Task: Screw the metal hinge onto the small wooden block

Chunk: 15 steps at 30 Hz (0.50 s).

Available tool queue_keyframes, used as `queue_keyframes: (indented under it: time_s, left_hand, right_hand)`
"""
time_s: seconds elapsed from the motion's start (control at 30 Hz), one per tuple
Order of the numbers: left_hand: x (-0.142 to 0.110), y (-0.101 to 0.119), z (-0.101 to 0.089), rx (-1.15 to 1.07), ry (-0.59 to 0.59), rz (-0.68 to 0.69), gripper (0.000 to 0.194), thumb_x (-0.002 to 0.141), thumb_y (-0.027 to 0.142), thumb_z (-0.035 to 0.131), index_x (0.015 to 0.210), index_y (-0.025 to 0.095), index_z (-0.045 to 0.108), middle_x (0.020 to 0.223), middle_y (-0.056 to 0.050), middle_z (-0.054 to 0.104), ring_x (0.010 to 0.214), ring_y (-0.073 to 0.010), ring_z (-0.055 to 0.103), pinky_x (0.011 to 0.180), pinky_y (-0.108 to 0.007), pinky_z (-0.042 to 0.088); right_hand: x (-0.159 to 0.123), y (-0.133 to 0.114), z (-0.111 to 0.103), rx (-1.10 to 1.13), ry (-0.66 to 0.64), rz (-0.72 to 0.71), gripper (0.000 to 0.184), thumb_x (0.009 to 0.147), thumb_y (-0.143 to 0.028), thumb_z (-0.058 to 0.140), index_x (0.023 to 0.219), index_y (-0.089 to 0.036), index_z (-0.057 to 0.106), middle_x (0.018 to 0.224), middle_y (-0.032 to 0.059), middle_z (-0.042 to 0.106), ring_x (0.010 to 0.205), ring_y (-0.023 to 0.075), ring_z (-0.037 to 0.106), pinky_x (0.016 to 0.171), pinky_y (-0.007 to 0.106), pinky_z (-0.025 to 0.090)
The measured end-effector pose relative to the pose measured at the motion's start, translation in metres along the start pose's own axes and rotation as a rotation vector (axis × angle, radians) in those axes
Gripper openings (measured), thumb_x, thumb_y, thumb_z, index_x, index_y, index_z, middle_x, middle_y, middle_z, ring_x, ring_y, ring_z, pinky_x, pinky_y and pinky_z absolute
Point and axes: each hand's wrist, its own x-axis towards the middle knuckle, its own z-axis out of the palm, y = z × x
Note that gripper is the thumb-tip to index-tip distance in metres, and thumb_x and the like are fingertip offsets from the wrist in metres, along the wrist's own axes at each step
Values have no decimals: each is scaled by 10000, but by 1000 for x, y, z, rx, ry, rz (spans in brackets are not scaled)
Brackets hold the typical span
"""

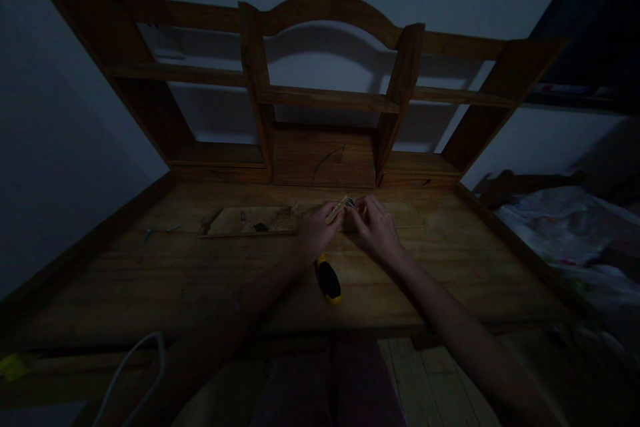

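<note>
My left hand is closed on a thin, pale wooden strip that slants up toward the right. Close beside it, my right hand pinches a small, dark, shiny piece near the strip's upper end; the dimness hides what kind of thing it is. Both hands are over a long, rough wooden board with dark knots, lying across the desk. Just below my left hand lies a black and yellow handle, like a screwdriver's; its far end is hidden beneath the hand.
Two small metal pieces resembling screws, one and another, lie on the desk at left. A wooden shelf unit stands along the back. A white cable loops at the front left. Plastic-like sheeting lies at right.
</note>
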Motion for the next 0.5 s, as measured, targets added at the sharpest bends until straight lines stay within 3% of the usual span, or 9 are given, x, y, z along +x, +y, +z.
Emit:
queue_keyframes:
  time_s: [0.5]
  left_hand:
    - [0,0,1,-5,27,31,240,951,391,605,1107,257,728,1058,-30,771,987,-202,725,918,-301,524]
  right_hand:
    - [-1,2,2,-15,53,-19,140,1032,-330,506,944,-222,520,924,60,608,806,200,581,691,334,432]
